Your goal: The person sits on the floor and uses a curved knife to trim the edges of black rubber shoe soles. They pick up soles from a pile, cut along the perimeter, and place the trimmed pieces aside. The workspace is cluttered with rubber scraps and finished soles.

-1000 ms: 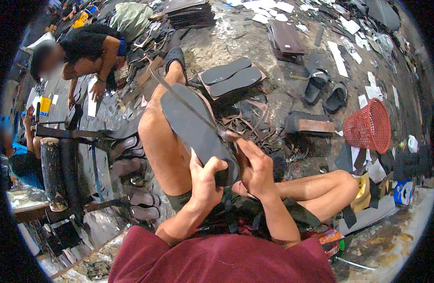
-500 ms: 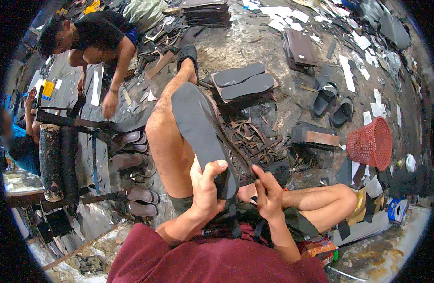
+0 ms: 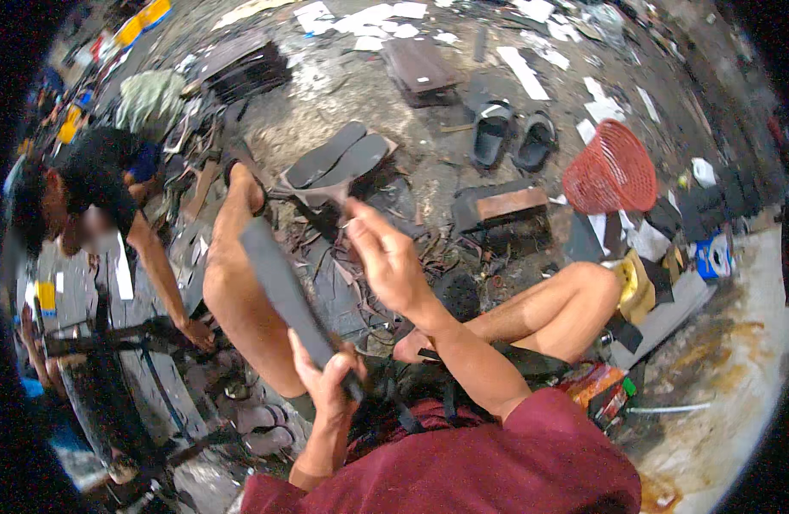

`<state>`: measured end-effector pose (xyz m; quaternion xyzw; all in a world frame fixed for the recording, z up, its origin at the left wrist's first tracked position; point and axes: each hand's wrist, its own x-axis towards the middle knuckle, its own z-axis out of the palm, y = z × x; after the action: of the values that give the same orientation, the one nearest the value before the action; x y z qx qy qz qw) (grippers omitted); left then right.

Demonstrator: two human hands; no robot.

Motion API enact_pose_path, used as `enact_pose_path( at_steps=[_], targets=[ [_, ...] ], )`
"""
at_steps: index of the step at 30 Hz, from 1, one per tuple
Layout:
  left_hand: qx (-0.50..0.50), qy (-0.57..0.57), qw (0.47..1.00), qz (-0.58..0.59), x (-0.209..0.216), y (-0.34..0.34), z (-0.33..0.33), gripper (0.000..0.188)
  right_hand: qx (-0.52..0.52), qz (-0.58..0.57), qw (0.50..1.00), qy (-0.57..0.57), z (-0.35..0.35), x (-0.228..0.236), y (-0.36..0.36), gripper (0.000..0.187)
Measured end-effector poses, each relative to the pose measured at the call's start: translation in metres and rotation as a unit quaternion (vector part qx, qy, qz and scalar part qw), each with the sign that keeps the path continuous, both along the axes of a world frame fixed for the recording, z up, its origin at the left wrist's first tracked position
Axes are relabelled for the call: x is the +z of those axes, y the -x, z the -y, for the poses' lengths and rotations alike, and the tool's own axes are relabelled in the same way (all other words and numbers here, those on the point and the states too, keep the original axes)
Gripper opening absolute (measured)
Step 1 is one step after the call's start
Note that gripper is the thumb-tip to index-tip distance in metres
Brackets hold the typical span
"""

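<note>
Grey sole [image 3: 285, 287], tilted, near edge-on; lower end in L hand [image 3: 330, 381], fingers + thumb wrapped round it. R hand [image 3: 393, 265] apart from sole, fingers close tog.; grip, if any, can't tell. Scrap-strewn floor [image 3: 429, 146]: blk sandals [image 3: 490, 144], then red plastic basket [image 3: 598, 171] twd its R edge.

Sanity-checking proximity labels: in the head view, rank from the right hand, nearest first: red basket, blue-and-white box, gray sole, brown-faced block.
From the right hand:
1. Gray sole, to its left, in the left hand.
2. Brown-faced block, right, on the floor.
3. Red basket, farther right.
4. Blue-and-white box, far right.
</note>
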<state>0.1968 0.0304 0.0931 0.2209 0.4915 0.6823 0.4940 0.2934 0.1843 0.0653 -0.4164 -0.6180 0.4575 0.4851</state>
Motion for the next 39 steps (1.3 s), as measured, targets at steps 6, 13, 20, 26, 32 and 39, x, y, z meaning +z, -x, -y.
enact_pose_path(
  at_steps=[6, 13, 20, 26, 32, 39],
  targets=[
    [-0.135, -0.139, 0.924, 0.33, 0.02, 0.021, -0.027, 0.096, 0.052, -0.208, 0.801, 0.559, 0.055, -0.05, -0.078, 0.014],
    [-0.144, -0.022, 0.927, 0.347, 0.014, -0.001, -0.05, 0.068, 0.064, -0.3, 0.733, 0.607, 0.135, -0.026, -0.115, 0.022],
    [-0.214, -0.1, 0.877, 0.418, 0.023, 0.003, -0.046, 0.078, 0.036, -0.337, 0.804, 0.488, 0.089, 0.01, -0.111, 0.018],
    [-0.079, 0.007, 0.945, 0.316, 0.051, 0.028, 0.004, 0.08, 0.011, -0.249, 0.865, 0.435, 0.06, 0.027, -0.114, 0.027],
    [0.248, -0.059, 0.966, 0.031, 0.041, 0.085, 0.071, 0.035, -0.014, -0.187, 0.874, 0.448, 0.055, 0.009, -0.126, 0.032],
    [0.264, -0.017, 0.963, 0.055, 0.026, 0.088, 0.082, 0.036, -0.008, -0.185, 0.857, 0.481, 0.06, -0.002, -0.117, 0.027]
  ],
)
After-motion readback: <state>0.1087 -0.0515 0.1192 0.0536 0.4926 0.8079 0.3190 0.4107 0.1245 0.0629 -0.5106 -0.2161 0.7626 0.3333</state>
